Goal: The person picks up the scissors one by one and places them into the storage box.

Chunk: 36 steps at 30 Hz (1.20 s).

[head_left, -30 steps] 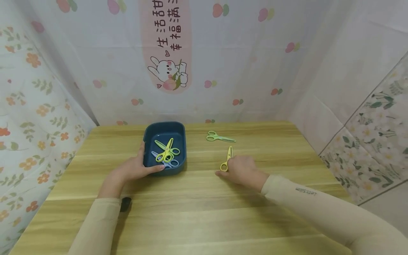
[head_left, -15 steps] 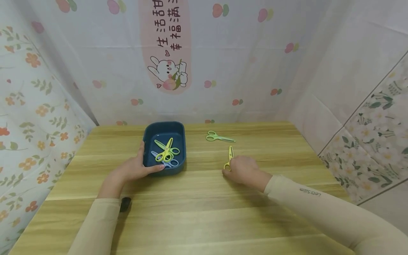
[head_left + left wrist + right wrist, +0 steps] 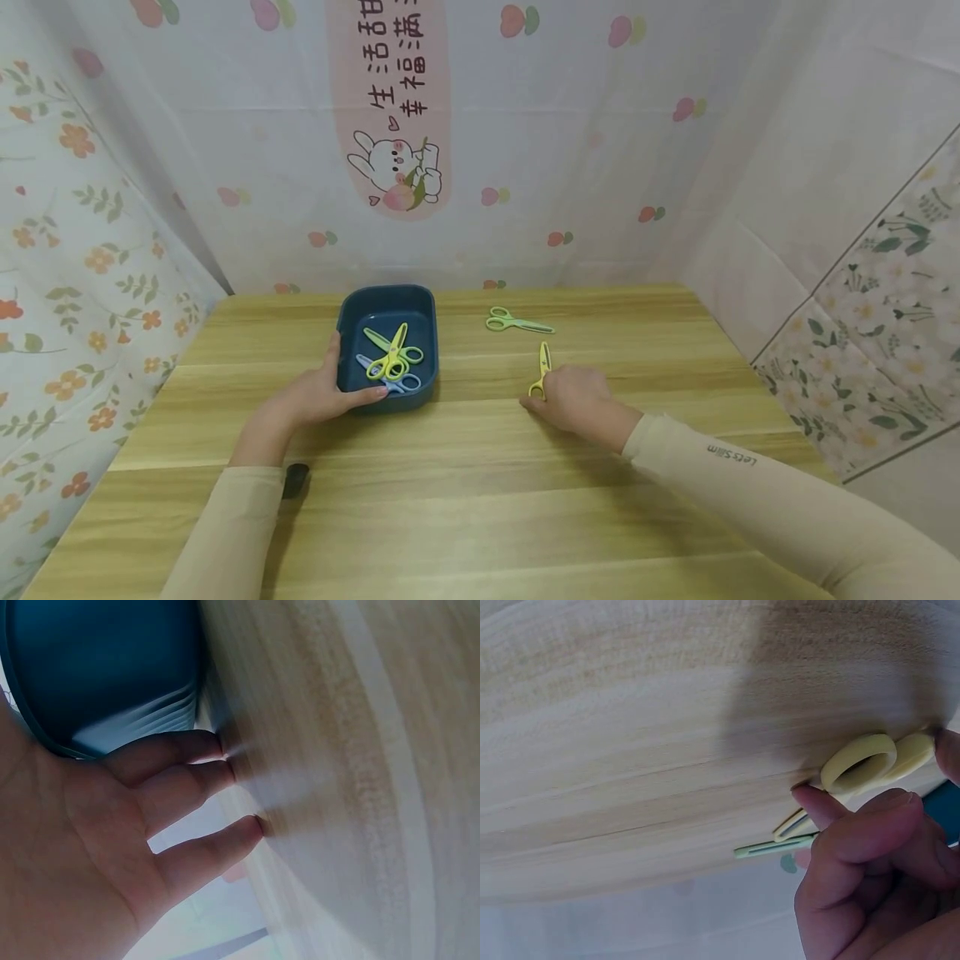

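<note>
A dark blue box (image 3: 386, 300) stands on the table with yellow, green and blue scissors (image 3: 388, 364) heaped inside. My left hand (image 3: 318, 396) rests against its near left corner, the thumb along the near rim and the fingers spread by the left wall. In the left wrist view, fingertips (image 3: 251, 827) touch the tabletop beside the box. To the right, my right hand (image 3: 573, 400) pinches the handles of yellow scissors (image 3: 544, 357) lying on the table, blades pointing away. The right wrist view shows the yellow handle loops (image 3: 859, 763) between thumb and fingers.
Light green scissors (image 3: 517, 322) lie on the table (image 3: 480, 500) behind the right hand. A small dark object (image 3: 296, 481) shows beside the left forearm. Patterned cloth (image 3: 465, 167) hangs at the table's back edge and both sides.
My right hand has shifted slightly right, and the yellow scissors' handles have swung a little that way with it. The left hand and the box hold still.
</note>
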{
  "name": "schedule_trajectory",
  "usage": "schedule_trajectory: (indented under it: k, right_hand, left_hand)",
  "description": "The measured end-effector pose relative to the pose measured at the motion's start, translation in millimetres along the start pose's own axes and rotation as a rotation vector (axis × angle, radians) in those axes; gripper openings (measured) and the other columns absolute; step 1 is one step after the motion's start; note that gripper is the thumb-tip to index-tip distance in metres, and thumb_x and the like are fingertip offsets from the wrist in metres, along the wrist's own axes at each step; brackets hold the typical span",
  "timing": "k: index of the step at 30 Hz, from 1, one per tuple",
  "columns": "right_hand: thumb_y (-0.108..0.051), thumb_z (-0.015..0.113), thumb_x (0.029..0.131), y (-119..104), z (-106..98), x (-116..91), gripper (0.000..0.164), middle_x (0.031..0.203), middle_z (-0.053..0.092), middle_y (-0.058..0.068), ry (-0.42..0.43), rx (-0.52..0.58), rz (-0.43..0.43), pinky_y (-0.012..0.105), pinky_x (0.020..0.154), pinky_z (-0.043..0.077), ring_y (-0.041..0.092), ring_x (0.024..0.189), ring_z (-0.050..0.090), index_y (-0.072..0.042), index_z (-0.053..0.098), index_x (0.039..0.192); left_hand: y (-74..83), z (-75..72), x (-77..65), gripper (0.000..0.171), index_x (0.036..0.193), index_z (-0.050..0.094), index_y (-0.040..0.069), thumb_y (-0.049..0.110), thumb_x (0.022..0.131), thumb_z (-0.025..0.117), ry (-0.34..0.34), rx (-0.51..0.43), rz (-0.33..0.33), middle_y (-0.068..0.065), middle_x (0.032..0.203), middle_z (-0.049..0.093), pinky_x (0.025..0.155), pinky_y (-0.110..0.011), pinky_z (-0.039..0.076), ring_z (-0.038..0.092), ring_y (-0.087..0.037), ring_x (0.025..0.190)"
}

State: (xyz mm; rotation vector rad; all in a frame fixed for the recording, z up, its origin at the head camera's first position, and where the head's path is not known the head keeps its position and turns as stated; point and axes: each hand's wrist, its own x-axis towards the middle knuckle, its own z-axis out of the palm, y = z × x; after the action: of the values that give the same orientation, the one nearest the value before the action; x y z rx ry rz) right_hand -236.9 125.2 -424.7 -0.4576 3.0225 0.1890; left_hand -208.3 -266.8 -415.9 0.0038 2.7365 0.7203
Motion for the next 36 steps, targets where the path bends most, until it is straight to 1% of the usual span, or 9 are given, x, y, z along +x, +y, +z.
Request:
schedule_trajectory:
  k: [7,12,17,25,30,33,36]
  right_hand:
    - [-0.069,0.053,0.088,1,-1,1,0.060,0.063,0.056,0.003,-0.006,0.026,0.006,0.040,0.041,0.039,0.020,0.053,0.052,-0.020,0.049,0.055]
    - [-0.066,0.056,0.088,4,1,5,0.059,0.058,0.051,-0.001,-0.003,0.057,0.007,0.033,0.039,0.034,0.015,0.048,0.045,-0.019,0.045,0.054]
    - [-0.067,0.057,0.087,6,1,5,0.060,0.055,0.046,-0.003,-0.012,0.050,0.010,0.029,0.038,0.030,0.013,0.045,0.042,-0.019,0.043,0.054]
    - [-0.064,0.061,0.086,4,-3,4,0.058,0.055,0.044,-0.003,-0.007,0.067,0.004,0.029,0.039,0.029,0.012,0.046,0.039,-0.019,0.043,0.053]
    - [-0.064,0.063,0.084,4,-6,5,0.058,0.057,0.049,-0.002,-0.005,0.086,0.010,0.032,0.040,0.032,0.014,0.048,0.042,-0.019,0.044,0.054]
    - [-0.064,0.066,0.082,7,-7,8,0.057,0.057,0.048,-0.003,-0.012,0.131,0.023,0.032,0.041,0.032,0.014,0.048,0.043,-0.019,0.045,0.054]
    - [-0.061,0.070,0.079,11,-13,13,0.054,0.053,0.046,-0.005,-0.009,0.209,0.027,0.029,0.041,0.030,0.012,0.047,0.042,-0.020,0.046,0.053]
  left_hand:
    - [-0.8,-0.1,1.0,0.137,0.149,-0.032,0.014,0.088,0.071,0.053,0.007,0.014,0.009,-0.038,0.151,0.030,0.101,-0.060,0.043,0.048,-0.049,0.129]
    - [-1.2,1.1,1.8,0.137,0.149,-0.033,0.014,0.088,0.071,0.052,0.011,0.020,0.006,-0.038,0.150,0.030,0.101,-0.060,0.043,0.048,-0.048,0.129]
    - [-2.4,2.7,2.6,0.137,0.149,-0.033,0.015,0.089,0.070,0.052,0.012,0.013,-0.001,-0.037,0.152,0.028,0.102,-0.060,0.042,0.047,-0.048,0.130]
    - [-2.0,2.6,1.4,0.136,0.149,-0.033,0.015,0.088,0.071,0.052,0.008,0.000,-0.006,-0.037,0.153,0.028,0.102,-0.060,0.042,0.047,-0.048,0.130]
    - [-2.0,2.7,2.2,0.137,0.149,-0.032,0.015,0.088,0.071,0.053,-0.001,-0.008,-0.010,-0.036,0.154,0.025,0.103,-0.061,0.041,0.045,-0.048,0.131]
    - [-2.5,2.7,2.7,0.136,0.149,-0.032,0.016,0.088,0.071,0.053,-0.003,-0.015,-0.008,-0.035,0.155,0.023,0.104,-0.062,0.041,0.045,-0.048,0.131]
    - [-2.3,2.1,2.5,0.136,0.150,-0.032,0.016,0.087,0.071,0.053,0.003,-0.017,-0.004,-0.035,0.155,0.024,0.103,-0.062,0.041,0.045,-0.048,0.131]
